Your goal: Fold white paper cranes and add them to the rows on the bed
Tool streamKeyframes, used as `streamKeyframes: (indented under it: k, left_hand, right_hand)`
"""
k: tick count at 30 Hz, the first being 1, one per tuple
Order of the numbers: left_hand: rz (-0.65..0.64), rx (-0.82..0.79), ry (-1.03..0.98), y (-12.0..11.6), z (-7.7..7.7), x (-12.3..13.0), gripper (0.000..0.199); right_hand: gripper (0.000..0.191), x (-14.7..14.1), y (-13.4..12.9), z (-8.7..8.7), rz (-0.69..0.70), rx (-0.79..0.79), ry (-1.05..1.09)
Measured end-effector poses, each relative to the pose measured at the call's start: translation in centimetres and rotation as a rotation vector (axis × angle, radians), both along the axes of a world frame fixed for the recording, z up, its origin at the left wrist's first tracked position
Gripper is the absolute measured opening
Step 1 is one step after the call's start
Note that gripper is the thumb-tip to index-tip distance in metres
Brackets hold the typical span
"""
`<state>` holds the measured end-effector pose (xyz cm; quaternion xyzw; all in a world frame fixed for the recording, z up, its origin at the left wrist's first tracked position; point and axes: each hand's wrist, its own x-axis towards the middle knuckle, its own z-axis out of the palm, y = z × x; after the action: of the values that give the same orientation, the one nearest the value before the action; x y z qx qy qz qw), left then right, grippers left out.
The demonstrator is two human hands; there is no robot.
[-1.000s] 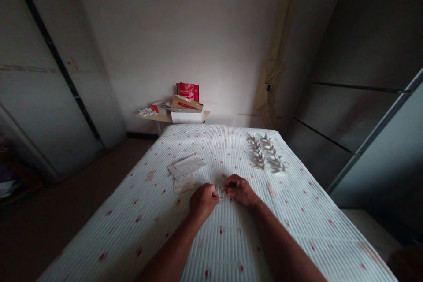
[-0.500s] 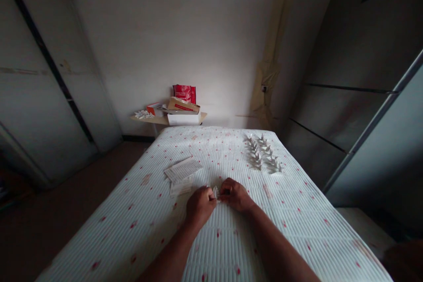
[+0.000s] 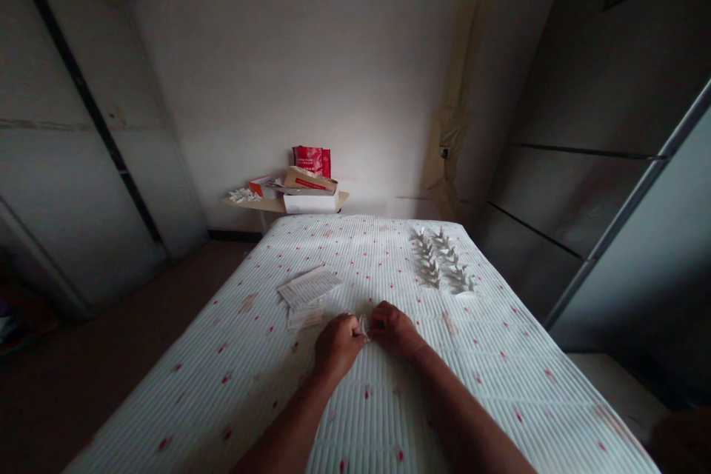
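Low over the near middle of the bed, my left hand (image 3: 338, 341) and my right hand (image 3: 393, 329) meet around a small folded paper piece (image 3: 364, 324). Both hands are closed, with fingertips pinching the piece from either side; much of it is hidden by the fingers. Just beyond my left hand lie printed paper sheets (image 3: 309, 287), overlapping at angles. Farther off at the right, several folded paper figures (image 3: 430, 264) stand in two rows on the bedspread (image 3: 366, 392).
Behind the bed's far edge, a small table (image 3: 272, 204) holds a white box (image 3: 309, 202), a red bag (image 3: 311, 160), cartons and a pile of white folded pieces (image 3: 244, 195). Cabinets stand at both sides.
The camera view has tilted slightly. My hands stay around the paper piece, with the fingertips marginally closer together.
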<state>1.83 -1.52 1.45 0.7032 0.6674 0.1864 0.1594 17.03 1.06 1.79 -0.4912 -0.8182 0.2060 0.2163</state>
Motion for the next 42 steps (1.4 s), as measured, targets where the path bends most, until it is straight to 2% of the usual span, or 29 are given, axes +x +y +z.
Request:
streamKeyframes:
  k: [6, 14, 27, 36, 42]
  left_hand:
    - [-0.002, -0.028, 0.003, 0.2, 0.0, -0.1, 0.004]
    - [-0.001, -0.036, 0.012, 0.2, 0.2, 0.0, 0.005]
    - [-0.01, -0.032, -0.002, -0.1, 0.4, 0.0, 0.005]
    - [-0.005, 0.113, 0.002, -0.2, -0.8, 0.0, 0.005]
    - [0.005, 0.045, 0.016, 0.0, -0.5, 0.1, 0.005]
  right_hand:
    - [0.003, 0.2, 0.1, -0.4, -0.041, -0.106, 0.084]
    - [0.008, -0.5, 0.0, -0.3, -0.129, -0.083, 0.034]
    - [0.005, -0.4, -0.3, 0.2, -0.144, -0.107, 0.064]
    - [0.007, -0.4, -0.3, 0.1, -0.132, -0.098, 0.058]
    - [0.007, -0.5, -0.2, -0.1, -0.115, -0.079, 0.045]
